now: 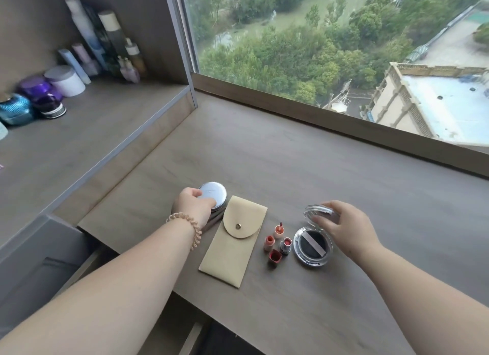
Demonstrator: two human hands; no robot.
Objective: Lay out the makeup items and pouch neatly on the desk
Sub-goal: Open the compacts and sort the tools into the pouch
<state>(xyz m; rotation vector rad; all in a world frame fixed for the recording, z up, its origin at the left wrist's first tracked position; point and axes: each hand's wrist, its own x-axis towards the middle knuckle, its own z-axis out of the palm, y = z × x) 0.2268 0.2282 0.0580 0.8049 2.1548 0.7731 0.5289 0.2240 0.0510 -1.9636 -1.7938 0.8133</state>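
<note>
A beige flap pouch (pixel 232 244) with a gold snap lies flat near the front of the wooden desk (pixel 304 169). Left of its top stands a round silver compact (pixel 214 194); my left hand (pixel 194 206) grips its near edge. Thin brush handles (pixel 214 220) stick out under that hand. Right of the pouch stand several small red and coral lipsticks (pixel 277 243). Further right lies an open black cushion compact (pixel 312 246) with a white strip across its puff. My right hand (pixel 344 226) holds its clear raised lid (pixel 318 213).
A raised shelf (pixel 79 132) on the left carries bottles, tubes and jars (pixel 87 52). A window sill ledge (pixel 344 124) runs along the desk's far side. An open drawer (pixel 39 270) sits below at the front left.
</note>
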